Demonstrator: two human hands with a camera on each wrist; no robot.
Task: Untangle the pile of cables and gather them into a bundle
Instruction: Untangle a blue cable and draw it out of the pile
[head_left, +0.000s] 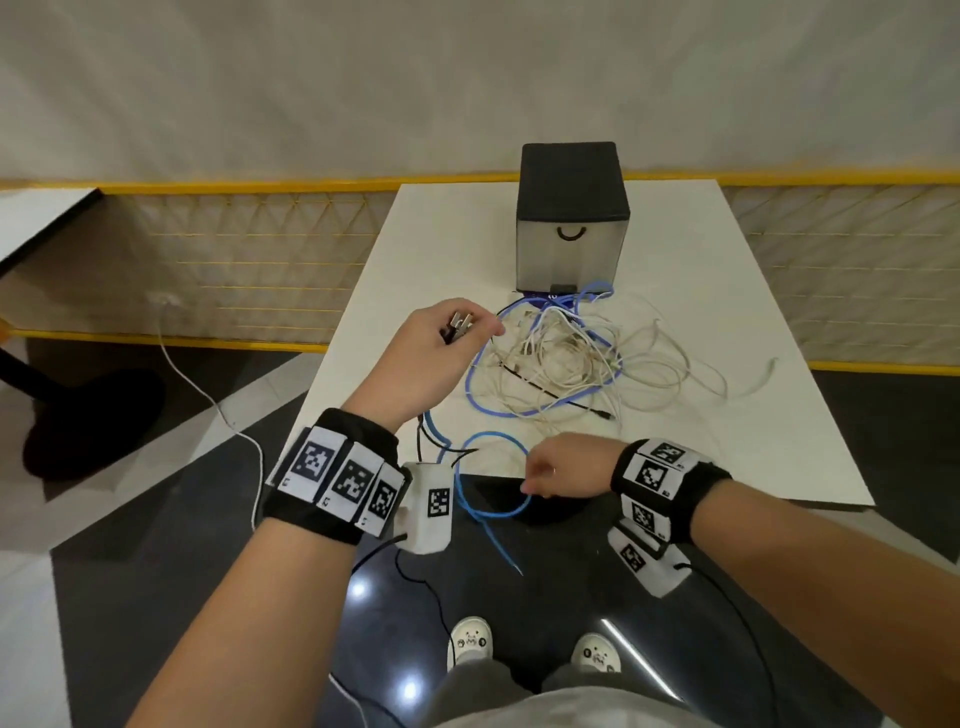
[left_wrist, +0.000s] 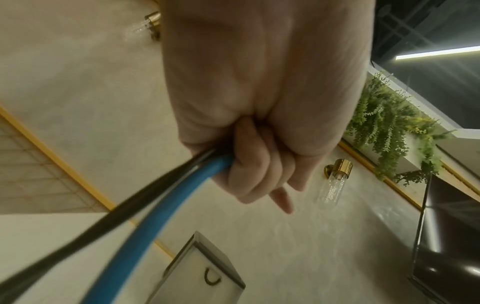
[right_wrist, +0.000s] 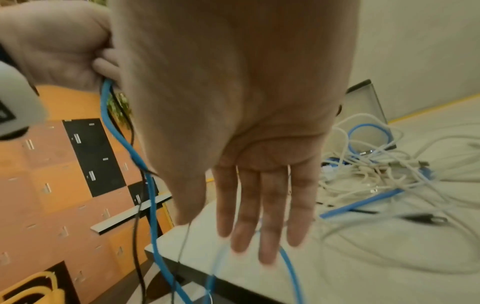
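A tangled pile of white, blue and black cables lies on the white table, in front of a box. My left hand is raised over the pile's left side. It grips a blue cable and a black cable in a fist, and a metal-pronged plug sticks out past its fingers. Both cables hang down from it past the table's front edge. My right hand hovers at that front edge with straight fingers, beside a hanging loop of the blue cable, holding nothing.
A grey box with a black top and a curved handle stands at the back of the table, touching the pile. A yellow mesh fence runs behind. A white cord trails on the floor to the left.
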